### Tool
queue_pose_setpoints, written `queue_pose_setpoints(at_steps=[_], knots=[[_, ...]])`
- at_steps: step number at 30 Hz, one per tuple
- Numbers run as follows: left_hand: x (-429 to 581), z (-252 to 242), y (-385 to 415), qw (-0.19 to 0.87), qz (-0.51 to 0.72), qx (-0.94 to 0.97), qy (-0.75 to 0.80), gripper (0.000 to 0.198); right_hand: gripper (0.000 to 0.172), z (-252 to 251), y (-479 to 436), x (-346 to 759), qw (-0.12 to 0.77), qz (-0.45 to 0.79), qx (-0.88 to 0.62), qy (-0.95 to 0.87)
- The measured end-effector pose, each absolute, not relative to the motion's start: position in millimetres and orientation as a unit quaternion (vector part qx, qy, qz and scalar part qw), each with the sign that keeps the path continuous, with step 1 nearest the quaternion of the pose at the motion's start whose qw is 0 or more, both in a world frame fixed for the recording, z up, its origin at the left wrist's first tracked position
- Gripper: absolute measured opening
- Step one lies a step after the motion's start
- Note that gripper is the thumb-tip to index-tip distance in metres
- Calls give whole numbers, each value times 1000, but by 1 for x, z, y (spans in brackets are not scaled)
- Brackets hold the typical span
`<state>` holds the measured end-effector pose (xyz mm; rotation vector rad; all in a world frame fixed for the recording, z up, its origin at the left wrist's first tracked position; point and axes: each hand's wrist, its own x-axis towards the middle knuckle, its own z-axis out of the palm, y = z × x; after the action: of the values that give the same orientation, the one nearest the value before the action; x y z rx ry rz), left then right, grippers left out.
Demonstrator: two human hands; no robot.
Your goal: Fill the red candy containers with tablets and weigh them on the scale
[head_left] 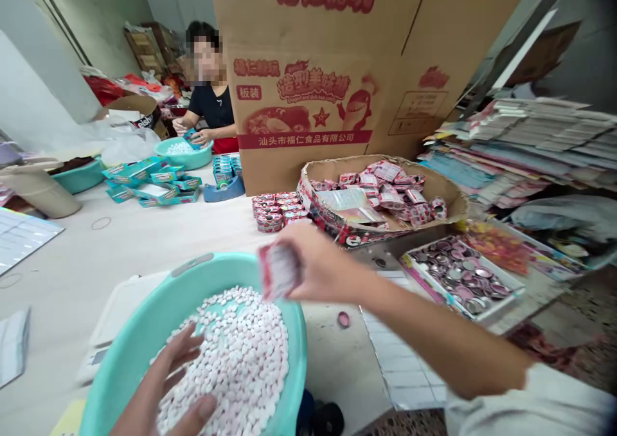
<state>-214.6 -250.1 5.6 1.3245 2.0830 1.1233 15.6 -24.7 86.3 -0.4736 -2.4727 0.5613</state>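
Observation:
A turquoise basin (pixel 297 333) holds many small white candies (pixel 241 352). Over its left part is my left hand (pixel 168 384), fingers apart and holding nothing. Above the basin's upper right rim, my right hand (pixel 306 262) grips a red and white packet (pixel 278 270), blurred by motion. Just behind that hand stand rows of similar red packets (pixel 274 212). An oval cardboard tray (pixel 453 208) to their right holds more loose red packets (pixel 390 179) and a shiny sheet.
A large cardboard box (pixel 308 121) stands at the back. At the right are a tray of round lids (pixel 463 275) and stacked card sheets (pixel 540 134). A person (pixel 212 108) handles a blue packet across the table. Blue packets (pixel 154 182) and a tape dispenser (pixel 224 190) lie at back left.

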Motion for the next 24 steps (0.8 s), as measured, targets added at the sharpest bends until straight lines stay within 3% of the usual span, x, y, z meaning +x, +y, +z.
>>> queue_pose_setpoints(at_steps=[2, 4, 8, 12, 15, 18, 24], knots=[[-211, 19, -230, 322, 428, 474, 699, 80, 65, 62, -79, -27, 244, 226, -99, -938], [-212, 31, -213, 358, 445, 456, 683, 73, 64, 39, -105, -54, 237, 214, -101, -942], [-223, 39, -200, 296, 509, 355, 726, 64, 92, 17, -96, -60, 218, 263, -136, -930], [-229, 35, -206, 186, 533, 320, 761, 74, 76, 8, -85, -50, -13, 260, -236, -936], [-227, 35, -211, 184, 540, 314, 759, 64, 92, 2, -97, -57, -161, 261, -312, -899], [-225, 36, -214, 209, 519, 322, 764, 54, 105, 8, -107, -63, -207, 292, -335, -872], [-234, 35, -216, 181, 478, 315, 800, 48, 69, 29, -122, -50, -280, 357, -293, -842]])
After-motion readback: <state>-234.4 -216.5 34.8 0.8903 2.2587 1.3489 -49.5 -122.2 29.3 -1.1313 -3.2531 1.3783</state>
